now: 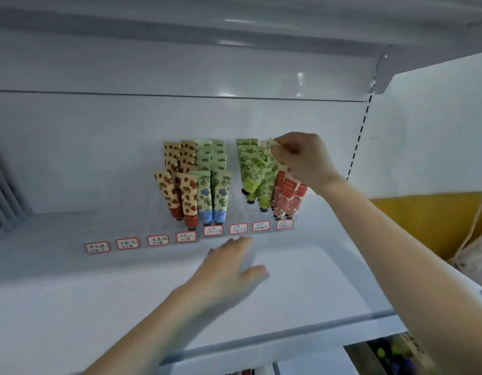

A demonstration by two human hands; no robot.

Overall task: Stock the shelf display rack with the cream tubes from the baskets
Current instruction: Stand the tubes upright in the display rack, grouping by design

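Note:
A clear display rack (142, 212) stands on the white shelf (72, 280), with red-bordered labels along its front. Its slots hold strawberry-print tubes (185, 196), blue-capped green tubes (215, 196), lime green tubes (253, 171) and pink tubes (285, 193). My right hand (302, 158) reaches over the rack's right end and pinches the top of a green tube (272, 147) among the lime ones. My left hand (229, 269) hovers flat and blurred over the shelf, in front of the rack, holding nothing. The left slots of the rack have no tubes. No basket is in view.
Another shelf board (234, 36) hangs overhead. A slotted upright (361, 131) runs down the right side. A yellow surface (424, 220) and a pale bag (475, 255) lie to the right. Dark items (391, 355) show on the lower shelf.

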